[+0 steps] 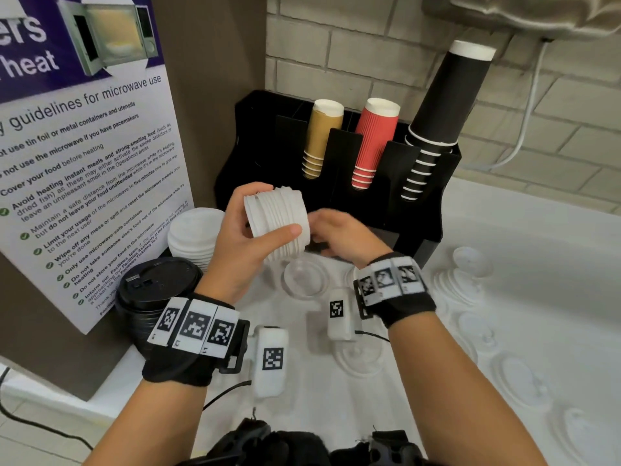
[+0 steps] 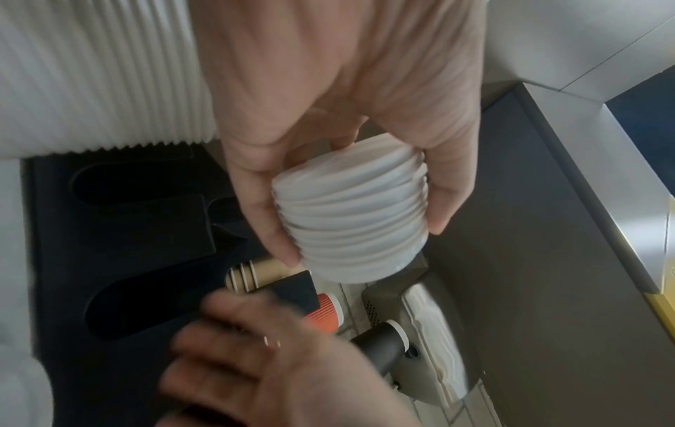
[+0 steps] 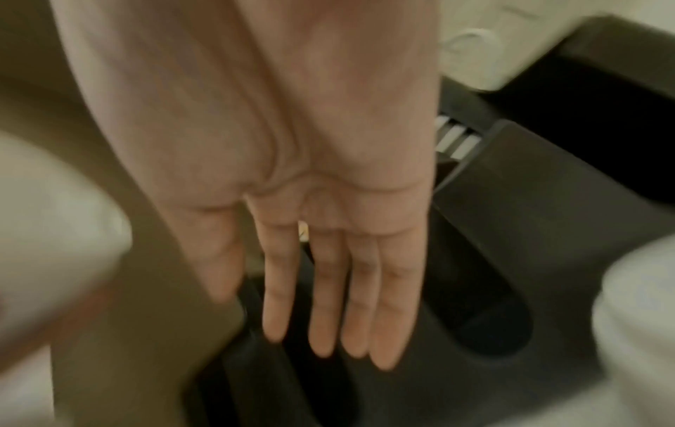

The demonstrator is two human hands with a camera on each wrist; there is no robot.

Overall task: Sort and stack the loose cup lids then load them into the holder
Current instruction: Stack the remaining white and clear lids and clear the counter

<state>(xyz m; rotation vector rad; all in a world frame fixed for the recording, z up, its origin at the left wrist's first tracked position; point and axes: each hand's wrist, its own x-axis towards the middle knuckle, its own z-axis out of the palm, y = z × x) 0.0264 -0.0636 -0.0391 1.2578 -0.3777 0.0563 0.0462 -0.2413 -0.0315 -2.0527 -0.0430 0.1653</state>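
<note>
Left hand grips white lid stack sideways above counter, near black holder. Right hand flat, empty. Risk: loose nesting lets end lids slip off.

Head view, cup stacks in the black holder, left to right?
Tan cup stack → red ribbed cup stack → black cup stack, all upside down in the black holder.

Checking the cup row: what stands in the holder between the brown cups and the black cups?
The stack of red ribbed cups stands between the brown cups and the black cups in the holder, seen in the head view.
</note>
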